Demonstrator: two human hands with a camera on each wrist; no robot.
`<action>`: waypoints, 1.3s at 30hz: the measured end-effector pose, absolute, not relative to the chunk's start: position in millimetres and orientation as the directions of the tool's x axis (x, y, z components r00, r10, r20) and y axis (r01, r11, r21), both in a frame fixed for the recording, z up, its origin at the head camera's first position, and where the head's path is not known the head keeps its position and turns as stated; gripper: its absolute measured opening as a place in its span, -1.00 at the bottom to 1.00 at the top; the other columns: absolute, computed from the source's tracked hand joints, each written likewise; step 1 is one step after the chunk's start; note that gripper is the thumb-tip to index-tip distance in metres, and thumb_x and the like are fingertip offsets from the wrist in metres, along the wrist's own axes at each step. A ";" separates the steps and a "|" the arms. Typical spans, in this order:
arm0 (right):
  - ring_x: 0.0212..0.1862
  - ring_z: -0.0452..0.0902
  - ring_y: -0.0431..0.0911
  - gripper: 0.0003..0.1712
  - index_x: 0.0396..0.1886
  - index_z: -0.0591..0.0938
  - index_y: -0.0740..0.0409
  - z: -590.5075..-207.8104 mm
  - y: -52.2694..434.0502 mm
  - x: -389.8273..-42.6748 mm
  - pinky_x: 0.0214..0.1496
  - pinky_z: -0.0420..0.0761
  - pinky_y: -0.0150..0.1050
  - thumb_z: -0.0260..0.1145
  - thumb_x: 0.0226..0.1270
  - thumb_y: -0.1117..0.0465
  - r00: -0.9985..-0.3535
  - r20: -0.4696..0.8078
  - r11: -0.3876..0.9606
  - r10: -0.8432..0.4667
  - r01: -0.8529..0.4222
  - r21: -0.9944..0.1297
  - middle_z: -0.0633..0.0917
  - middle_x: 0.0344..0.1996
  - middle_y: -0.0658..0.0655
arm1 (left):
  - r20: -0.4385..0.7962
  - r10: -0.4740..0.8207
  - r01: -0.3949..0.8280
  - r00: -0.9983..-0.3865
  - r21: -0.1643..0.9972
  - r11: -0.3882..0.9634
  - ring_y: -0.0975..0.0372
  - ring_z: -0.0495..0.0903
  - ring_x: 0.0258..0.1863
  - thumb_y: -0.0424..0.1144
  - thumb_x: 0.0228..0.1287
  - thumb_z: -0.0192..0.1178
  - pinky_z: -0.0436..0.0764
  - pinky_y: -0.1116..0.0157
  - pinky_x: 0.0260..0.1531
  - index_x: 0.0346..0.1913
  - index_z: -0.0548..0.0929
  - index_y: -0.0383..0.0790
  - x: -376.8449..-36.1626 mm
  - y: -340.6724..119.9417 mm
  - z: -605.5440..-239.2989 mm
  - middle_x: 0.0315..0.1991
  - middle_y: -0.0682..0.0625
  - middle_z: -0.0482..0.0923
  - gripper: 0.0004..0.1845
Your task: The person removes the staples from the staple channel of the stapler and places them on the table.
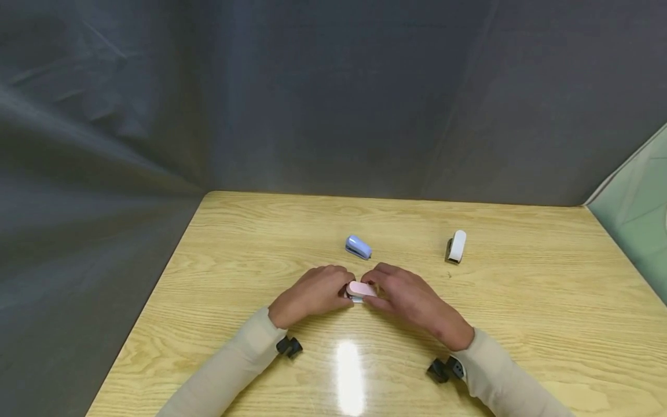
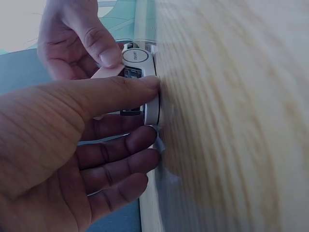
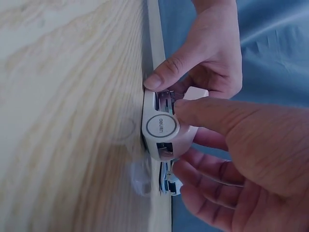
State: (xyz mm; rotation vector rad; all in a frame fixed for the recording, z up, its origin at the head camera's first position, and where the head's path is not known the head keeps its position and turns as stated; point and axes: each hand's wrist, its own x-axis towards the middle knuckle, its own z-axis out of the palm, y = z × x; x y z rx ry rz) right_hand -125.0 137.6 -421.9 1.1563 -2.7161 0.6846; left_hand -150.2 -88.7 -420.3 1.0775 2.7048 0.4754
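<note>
The wooden desk (image 1: 234, 272) carries the pink stapler (image 1: 361, 289) at its middle, nearer the front edge, with its long axis running left to right. The left hand (image 1: 312, 294) pinches the left end and the right hand (image 1: 411, 301) pinches the right end, both equally near, fingers curled around it.

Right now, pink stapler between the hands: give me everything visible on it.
The pink stapler is small, with a rounded pale pink top and a white body, plastic by the look. The right wrist view shows a round white hinge cap with a printed logo and a metal staple channel inside. It lies on the wooden table, near the front middle, base on the surface. Both hands hold it: the left hand at one end, the right hand at the other, thumbs pressing its side.
</note>
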 end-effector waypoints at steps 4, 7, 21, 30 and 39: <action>-0.27 0.54 -0.19 -0.70 -0.03 0.72 0.14 -422.4 134.8 -125.8 -0.23 0.60 -0.21 0.55 0.29 0.19 -0.698 0.285 0.602 -0.657 -0.713 -0.358 0.67 -0.17 0.02 | -0.052 0.696 0.632 -0.716 0.373 0.679 0.35 0.37 -0.50 -0.15 0.25 0.51 0.36 0.38 -0.51 -0.35 0.58 -0.02 -150.0 -89.2 -420.9 -0.49 0.17 0.40 -0.76; -0.27 0.53 -0.20 -0.71 -0.03 0.72 0.15 -421.9 133.6 -126.3 -0.22 0.60 -0.20 0.55 0.30 0.20 -0.693 0.289 0.594 -0.660 -0.717 -0.364 0.67 -0.17 0.02 | -0.046 0.695 0.630 -0.718 0.380 0.677 0.35 0.37 -0.50 -0.15 0.24 0.51 0.37 0.39 -0.51 -0.36 0.58 -0.02 -150.0 -89.8 -421.4 -0.50 0.17 0.40 -0.75; -0.28 0.57 -0.18 -0.73 -0.06 0.73 0.19 -421.8 133.1 -126.5 -0.23 0.61 -0.22 0.54 0.30 0.23 -0.689 0.292 0.590 -0.664 -0.721 -0.363 0.69 -0.18 0.04 | -0.029 0.695 0.617 -0.719 0.434 0.656 0.36 0.30 -0.56 -0.18 0.22 0.53 0.27 0.40 -0.55 -0.41 0.56 -0.05 -152.4 -92.2 -422.2 -0.57 0.18 0.35 -0.72; -0.28 0.59 -0.18 -0.74 -0.05 0.73 0.20 -420.1 134.9 -123.6 -0.24 0.62 -0.22 0.52 0.33 0.22 -0.703 0.299 0.601 -0.645 -0.709 -0.369 0.70 -0.19 0.03 | -0.011 0.695 0.602 -0.719 0.489 0.631 0.37 0.29 -0.59 -0.19 0.19 0.55 0.26 0.40 -0.54 -0.46 0.54 -0.04 -154.9 -93.0 -425.6 -0.60 0.18 0.34 -0.68; -0.25 0.66 -0.18 -0.79 -0.10 0.71 0.20 -422.7 138.3 -123.8 -0.22 0.65 -0.26 0.51 0.33 0.26 -0.726 0.314 0.582 -0.612 -0.682 -0.442 0.70 -0.25 0.01 | -0.023 0.686 0.579 -0.727 0.515 0.631 0.39 0.34 -0.57 -0.21 0.18 0.55 0.33 0.40 -0.53 -0.43 0.61 -0.04 -155.3 -92.5 -426.7 -0.59 0.20 0.42 -0.74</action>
